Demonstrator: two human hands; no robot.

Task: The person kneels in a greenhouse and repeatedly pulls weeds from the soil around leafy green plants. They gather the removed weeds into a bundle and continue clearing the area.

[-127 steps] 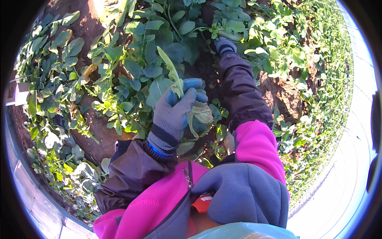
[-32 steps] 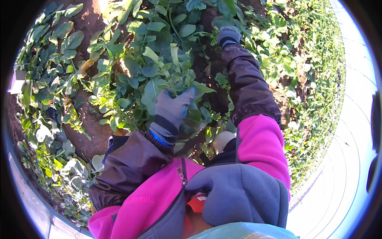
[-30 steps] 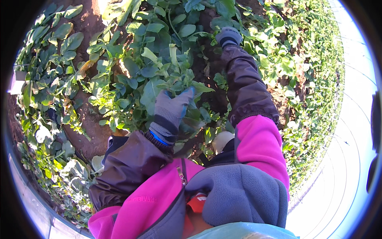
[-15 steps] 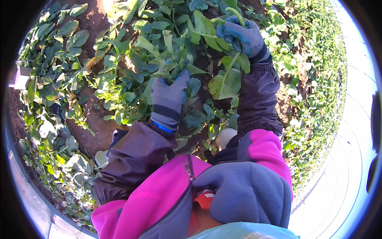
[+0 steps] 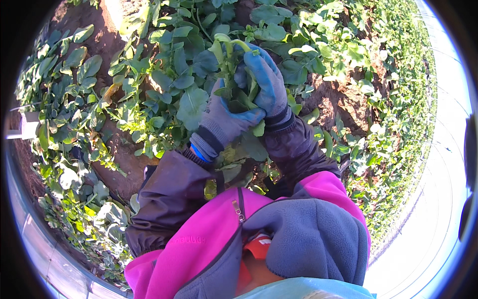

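Both gloved hands (image 5: 244, 102) now together on leafy stems (image 5: 226, 55).

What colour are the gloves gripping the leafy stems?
Grey backs with blue palms and fingers: left hand, right hand, head view.

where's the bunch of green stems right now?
In the head view, upper centre: the bunch of green stems sticks up between the left hand and the right hand, both gloved and closed around it, above the leafy plants.

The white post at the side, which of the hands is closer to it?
Left. The left hand grips the leafy bunch nearer the white post; the right hand is on the bunch's far side.
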